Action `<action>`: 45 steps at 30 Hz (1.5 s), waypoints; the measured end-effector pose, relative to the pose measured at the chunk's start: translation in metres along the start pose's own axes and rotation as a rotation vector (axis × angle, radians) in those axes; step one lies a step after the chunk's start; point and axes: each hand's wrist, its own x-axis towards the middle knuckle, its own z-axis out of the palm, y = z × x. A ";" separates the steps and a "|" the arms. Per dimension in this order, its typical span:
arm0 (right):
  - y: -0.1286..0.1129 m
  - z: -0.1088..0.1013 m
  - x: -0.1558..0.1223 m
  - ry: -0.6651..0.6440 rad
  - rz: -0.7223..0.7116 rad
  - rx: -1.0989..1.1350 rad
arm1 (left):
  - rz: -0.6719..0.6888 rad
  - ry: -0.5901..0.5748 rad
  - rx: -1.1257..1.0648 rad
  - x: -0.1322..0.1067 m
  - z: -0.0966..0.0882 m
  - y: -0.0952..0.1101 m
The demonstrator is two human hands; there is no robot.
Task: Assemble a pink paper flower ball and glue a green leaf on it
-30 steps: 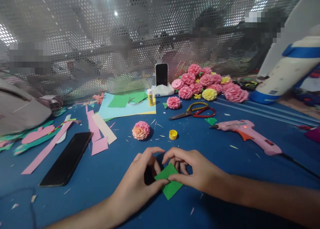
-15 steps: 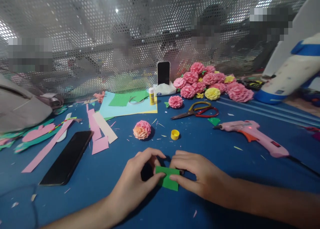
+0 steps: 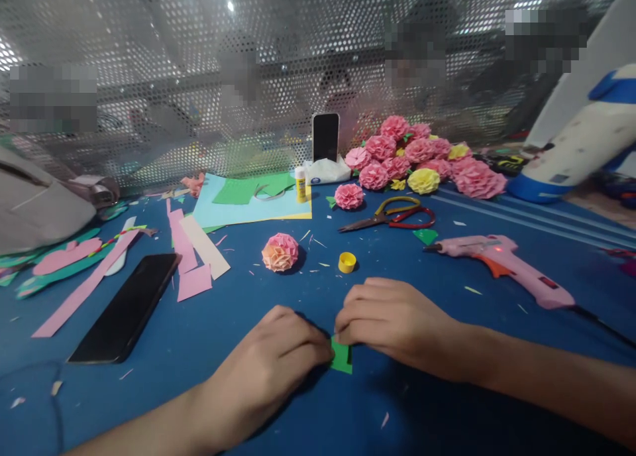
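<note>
A small piece of green paper [image 3: 342, 359] lies low at the front of the blue table, partly hidden under my fingers. My left hand [image 3: 283, 350] is closed on its left side, fingertips pressed to the paper. From the right, my right hand [image 3: 392, 320] pinches the paper's upper edge with bent fingers. Just beyond my hands are a yellow glue cap [image 3: 347, 262] and a pink and peach folded-paper ball [image 3: 280, 252]. Both stand apart from my fingers.
A pink glue gun [image 3: 507, 264] lies to the right, its cord trailing off. Scissors [image 3: 387, 215], a glue stick [image 3: 301, 185] and a heap of paper flowers [image 3: 392, 154] sit farther back. A black phone [image 3: 126, 308] and pink strips [image 3: 183, 237] lie left.
The green paper now shows smaller, mostly covered by my fingers. My left hand has turned knuckles-up and closed over it. My right fingers have bent down onto its upper edge.
</note>
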 end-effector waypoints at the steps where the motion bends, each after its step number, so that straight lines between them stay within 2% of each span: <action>1: 0.001 -0.001 0.000 -0.011 -0.045 -0.035 | 0.039 -0.015 0.045 -0.001 -0.001 0.000; 4: 0.006 -0.002 0.000 -0.048 -0.151 -0.129 | 0.120 -0.008 0.163 0.000 -0.002 0.001; 8: 0.009 -0.002 0.001 -0.036 -0.187 -0.143 | 0.201 0.041 0.282 0.004 -0.002 0.003; 13: 0.006 -0.004 0.001 -0.073 -0.187 -0.193 | 0.247 0.025 0.313 0.004 -0.005 0.001; 15: 0.002 -0.003 0.001 -0.046 -0.170 -0.229 | 0.294 0.033 0.353 0.004 -0.007 -0.001; 18: -0.006 0.002 0.002 0.027 -0.109 -0.268 | 0.349 0.107 0.435 0.004 -0.009 -0.004; 20: -0.012 0.006 0.003 0.063 -0.029 -0.224 | 0.277 0.164 0.405 0.004 -0.008 -0.005; 21: -0.015 0.008 0.003 0.068 0.042 -0.152 | 0.193 0.185 0.344 0.005 -0.008 -0.005; 26: -0.024 0.012 0.004 0.047 0.594 0.475 | -0.396 0.198 -0.073 0.008 -0.001 0.000; 28: -0.028 0.010 0.005 0.021 0.685 0.668 | -0.540 0.189 -0.206 0.009 0.001 0.002; 30: -0.031 0.007 0.006 -0.019 0.698 0.731 | -0.624 0.182 -0.340 0.009 0.003 0.004; 32: -0.032 0.005 0.006 -0.047 0.667 0.599 | -0.673 0.151 -0.404 0.011 0.002 0.007; 34: -0.031 0.005 0.005 -0.049 0.607 0.393 | -0.681 0.074 -0.357 0.013 0.001 0.009; 38: -0.021 0.007 0.003 -0.082 0.495 0.235 | -0.586 -0.031 -0.182 0.015 -0.004 0.012; 42: -0.012 0.008 0.001 -0.138 0.374 0.178 | -0.471 0.031 -0.103 0.013 -0.004 0.009; 45: -0.009 0.007 0.002 -0.119 0.336 0.190 | -0.458 0.104 -0.081 0.012 -0.003 0.004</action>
